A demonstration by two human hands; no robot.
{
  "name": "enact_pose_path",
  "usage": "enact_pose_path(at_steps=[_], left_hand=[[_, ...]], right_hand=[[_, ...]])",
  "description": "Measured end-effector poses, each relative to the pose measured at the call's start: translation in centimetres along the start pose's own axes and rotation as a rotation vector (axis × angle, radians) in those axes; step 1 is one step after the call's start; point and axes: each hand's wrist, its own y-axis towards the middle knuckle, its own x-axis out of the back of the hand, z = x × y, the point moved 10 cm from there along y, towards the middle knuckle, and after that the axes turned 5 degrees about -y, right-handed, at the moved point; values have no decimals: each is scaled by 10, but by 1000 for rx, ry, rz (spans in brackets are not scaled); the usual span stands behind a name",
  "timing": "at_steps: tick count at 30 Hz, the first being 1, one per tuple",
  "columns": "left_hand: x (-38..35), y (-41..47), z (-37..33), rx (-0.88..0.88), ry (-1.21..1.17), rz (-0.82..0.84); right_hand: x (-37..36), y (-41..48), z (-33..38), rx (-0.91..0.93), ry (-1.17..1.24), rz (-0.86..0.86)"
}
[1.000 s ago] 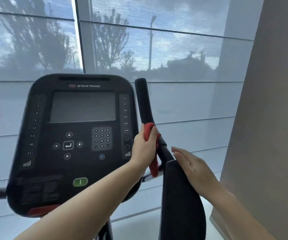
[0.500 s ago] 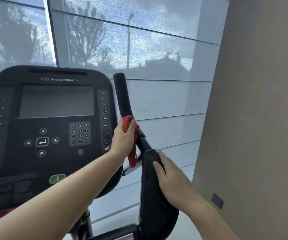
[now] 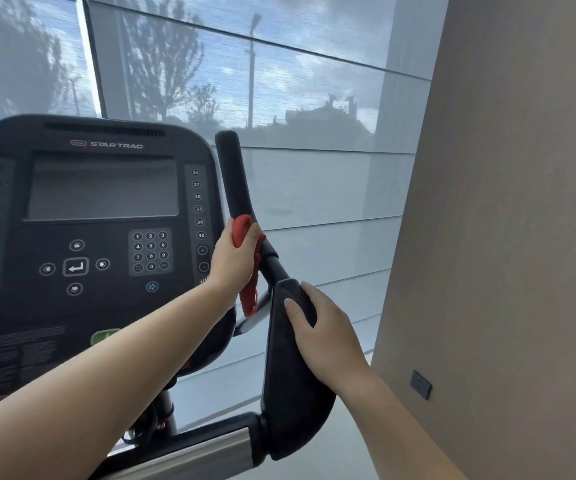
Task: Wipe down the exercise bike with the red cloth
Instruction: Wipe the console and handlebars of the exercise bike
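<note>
The exercise bike's black console (image 3: 99, 237) fills the left of the view. Its right handlebar (image 3: 233, 174) rises just beside the console. My left hand (image 3: 233, 259) is closed around the red cloth (image 3: 250, 292) and presses it against the handlebar's bend; a strip of cloth hangs down below my fingers. My right hand (image 3: 324, 334) lies over the top of the black elbow pad (image 3: 290, 393) under the handlebar, fingers curled around its upper edge.
A beige wall (image 3: 522, 237) stands close on the right, with a small dark socket plate (image 3: 421, 385) low down. A large shaded window (image 3: 279, 98) is behind the bike. A chrome crossbar (image 3: 203, 452) runs under the pad.
My right hand came down from hovering onto the elbow pad and grips it. The left hand stays on the handlebar with the cloth. The view shifted and dropped a little.
</note>
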Motion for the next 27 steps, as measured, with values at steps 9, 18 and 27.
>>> enact_pose_path(at_steps=[9,18,27], left_hand=[[23,30,-10,8,-72,-134],[21,71,-50,-189,55,-74],[5,26,-12,-119,98,75]], right_hand=[[1,2,-4,-23,18,2],[-4,15,5,-39,-141,3],[-9,11,10,-125,-293,18]])
